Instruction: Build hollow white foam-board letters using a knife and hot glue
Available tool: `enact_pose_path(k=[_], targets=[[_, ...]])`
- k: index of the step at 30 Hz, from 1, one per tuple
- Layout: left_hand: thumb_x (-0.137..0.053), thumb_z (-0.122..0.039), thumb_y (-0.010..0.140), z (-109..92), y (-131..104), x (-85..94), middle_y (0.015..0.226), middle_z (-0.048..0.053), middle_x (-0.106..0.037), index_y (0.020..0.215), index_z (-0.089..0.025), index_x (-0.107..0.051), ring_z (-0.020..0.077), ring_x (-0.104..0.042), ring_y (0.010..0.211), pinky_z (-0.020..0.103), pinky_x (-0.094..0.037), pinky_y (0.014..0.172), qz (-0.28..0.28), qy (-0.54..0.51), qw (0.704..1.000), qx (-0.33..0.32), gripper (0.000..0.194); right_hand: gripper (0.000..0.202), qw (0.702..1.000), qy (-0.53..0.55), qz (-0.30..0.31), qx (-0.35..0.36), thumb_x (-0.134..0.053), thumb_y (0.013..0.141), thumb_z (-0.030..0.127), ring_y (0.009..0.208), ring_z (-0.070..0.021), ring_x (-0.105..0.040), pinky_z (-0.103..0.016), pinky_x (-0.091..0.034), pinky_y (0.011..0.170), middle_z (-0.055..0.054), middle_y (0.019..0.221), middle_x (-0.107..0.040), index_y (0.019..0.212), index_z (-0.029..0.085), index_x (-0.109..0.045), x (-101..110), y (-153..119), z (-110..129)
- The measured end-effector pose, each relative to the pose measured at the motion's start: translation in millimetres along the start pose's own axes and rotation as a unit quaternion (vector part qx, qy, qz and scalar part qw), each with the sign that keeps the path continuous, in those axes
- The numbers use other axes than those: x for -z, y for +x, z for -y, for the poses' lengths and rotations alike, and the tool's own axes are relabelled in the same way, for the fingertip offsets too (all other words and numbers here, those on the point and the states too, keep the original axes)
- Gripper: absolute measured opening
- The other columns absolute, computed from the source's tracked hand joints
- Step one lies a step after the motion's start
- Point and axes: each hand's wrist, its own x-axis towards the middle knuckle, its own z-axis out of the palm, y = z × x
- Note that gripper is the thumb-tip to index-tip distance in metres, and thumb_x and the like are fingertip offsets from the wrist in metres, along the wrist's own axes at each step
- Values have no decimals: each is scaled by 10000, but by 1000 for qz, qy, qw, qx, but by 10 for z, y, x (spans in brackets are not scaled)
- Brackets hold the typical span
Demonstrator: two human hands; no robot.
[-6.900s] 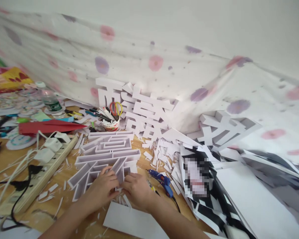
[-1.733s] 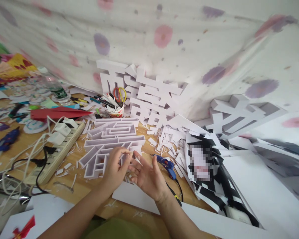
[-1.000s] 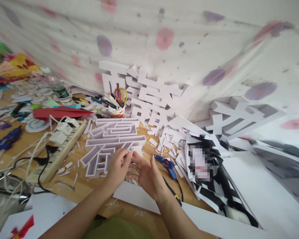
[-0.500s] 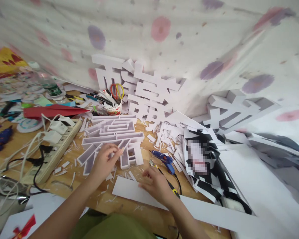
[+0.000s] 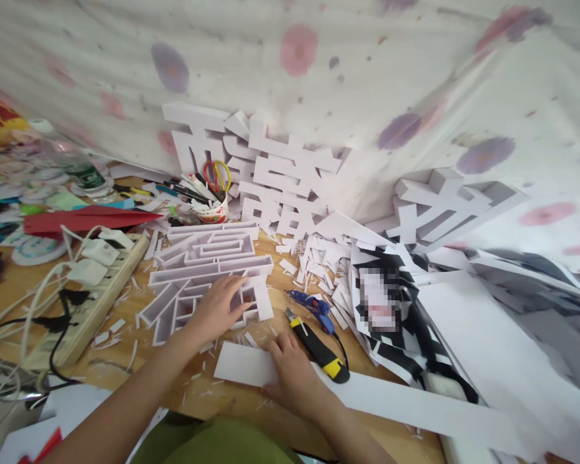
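Note:
My left hand (image 5: 222, 308) rests over the lower part of a white foam-board hollow letter form (image 5: 210, 261), its thumb and fingers apart around the small compartments. I see nothing held in it. My right hand (image 5: 292, 372) is on a long white foam-board strip (image 5: 391, 396), fingers at the far edge and thumb at the near edge. Beyond that hand, a black and yellow utility knife (image 5: 321, 351) lies partly across the strip. A blue glue gun (image 5: 314, 304) lies just past the knife.
A power strip (image 5: 96, 293) with chargers and tangled cords lies left. Behind stand a cup (image 5: 215, 211) of scissors and pens and finished white letter forms (image 5: 290, 167). Foam scraps (image 5: 316, 258) litter the table. Large white boards (image 5: 483, 348) lie right.
My left hand has lowered and shifted onto the letter form, its fingertips parting. My right hand has come down onto the strip, and the utility knife now shows fully beside it.

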Motion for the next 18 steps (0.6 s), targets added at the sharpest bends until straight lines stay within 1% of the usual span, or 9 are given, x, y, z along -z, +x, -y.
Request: enact_pose_path(k=[2,4,8,10,14,18], targets=[[-505,-334,818,33,4,-6,1176,97,-570,1172,-210,-518,260,-488,1123,462,-374,976,3,6,1000,-8,375,543,1000,28,-12,8,-725,585,243,919,-275,-540,-394,-431,783,-116,1107,-497,1097,204,-547,23,-37,-25],[-480,-347,834,53,-1,-3,1182,95,-566,1173,-219,-521,256,-484,1132,459,-372,980,6,10,1000,-15,365,555,998,42,-20,32,-722,597,267,877,-251,-565,-354,-428,760,-99,1102,-521,1120,226,-541,37,-67,-66],[-434,-313,846,32,-21,-3,1203,91,-552,1190,-226,-501,245,-492,1134,426,-393,962,6,25,999,-19,362,544,996,31,-33,83,-726,579,340,835,-255,-583,-314,-406,714,-60,943,-608,1093,248,-570,32,-101,-143],[-433,-262,823,-2,-27,-11,1195,93,-552,1194,-221,-489,247,-503,1118,419,-406,945,-3,44,999,-15,377,543,994,24,-44,100,-711,579,357,842,-259,-585,-310,-402,711,-63,951,-625,1093,246,-576,28,-111,-151],[-436,-169,757,-70,-28,-21,1164,93,-558,1192,-209,-470,247,-526,1073,413,-427,920,-24,84,996,-7,439,528,994,3,-56,90,-683,594,357,873,-280,-584,-326,-406,714,-96,983,-643,1093,211,-592,73,-131,-90],[-408,-109,727,-101,-43,-26,1182,90,-545,1205,-201,-446,237,-514,1090,407,-425,934,-30,92,995,-2,488,442,994,8,-66,90,-678,604,362,833,-262,-586,-310,-407,678,-76,929,-653,1023,230,-627,185,-161,-38]])
